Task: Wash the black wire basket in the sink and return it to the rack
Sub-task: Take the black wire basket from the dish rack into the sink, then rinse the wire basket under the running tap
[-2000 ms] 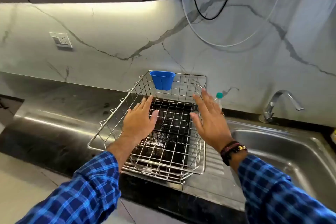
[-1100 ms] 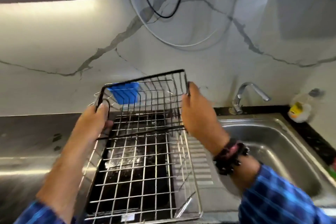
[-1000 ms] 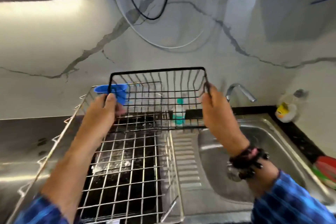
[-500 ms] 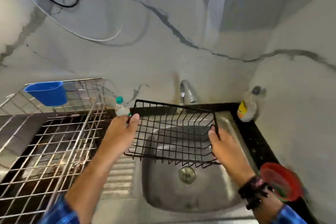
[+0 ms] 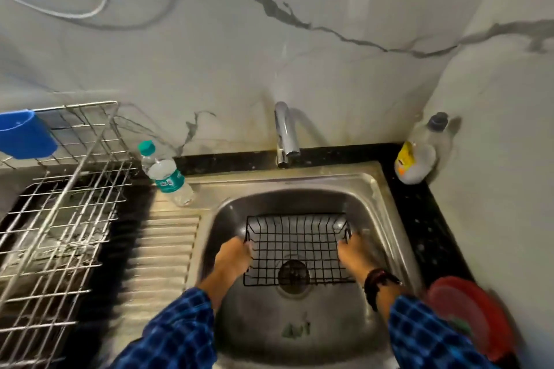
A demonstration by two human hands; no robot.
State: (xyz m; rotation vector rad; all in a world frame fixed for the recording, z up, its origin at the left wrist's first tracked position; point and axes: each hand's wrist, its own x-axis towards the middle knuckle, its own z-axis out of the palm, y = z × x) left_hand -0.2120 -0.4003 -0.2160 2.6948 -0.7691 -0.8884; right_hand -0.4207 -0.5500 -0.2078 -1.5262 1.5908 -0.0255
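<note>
Lowered into the sink (image 5: 386,207), one black wire basket (image 5: 296,249), two hands gripping.

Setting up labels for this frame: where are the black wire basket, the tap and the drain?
black wire basket (image 5: 295,238): head view, floor grid.
tap (image 5: 284,132): head view, spout's upright part.
drain (image 5: 293,275): head view, centre, seen through the basket.

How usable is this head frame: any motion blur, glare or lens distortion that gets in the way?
Head view: dim, warm light; motion blur smears the drainboard ridges, silver rack and red lid; the black wire basket in the sink stays readable, both hands on its sides; wide-angle bending curves the walls; mild glare on the faucet.
</note>
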